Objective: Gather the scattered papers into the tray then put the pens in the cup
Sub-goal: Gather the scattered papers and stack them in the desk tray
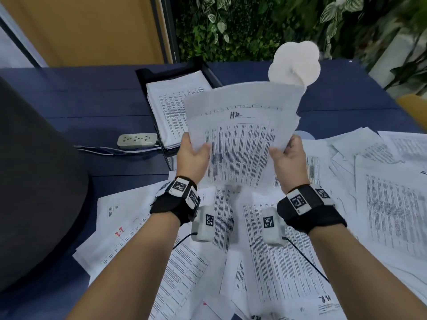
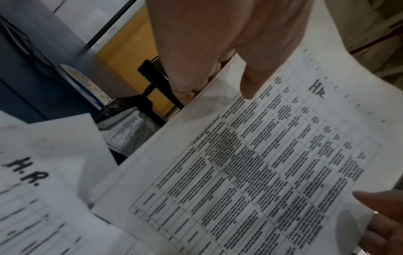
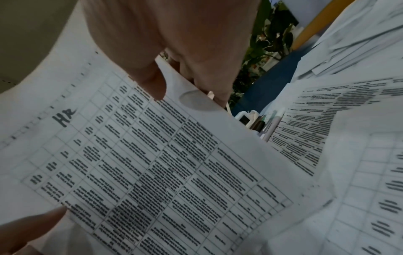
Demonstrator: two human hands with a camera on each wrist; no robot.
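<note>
Covering the near table (image 1: 120, 93), loose papers (image 1: 288, 262) are spread. Above them a sheaf (image 1: 240, 135) is pinched at its left edge by the left hand (image 1: 193, 155) and its right edge by the right hand (image 1: 288, 158). Farther left, the tray (image 1: 142, 73) is already stacked with sheets.

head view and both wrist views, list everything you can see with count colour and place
held sheaf of papers: several sheets, white, printed tables, marked HR, raised over the desk
scattered papers: many, white, across the near and right desk
tray: one, black, far centre, already holding a paper stack
desk: one, dark blue
power strip: one, grey-white, left of the tray
pens: a few, colours unclear, behind the sheaf
plants: green, back wall
wrist bands: two, black, with tags
left hand: grips the sheaf's left edge
right hand: grips its right edge
</note>
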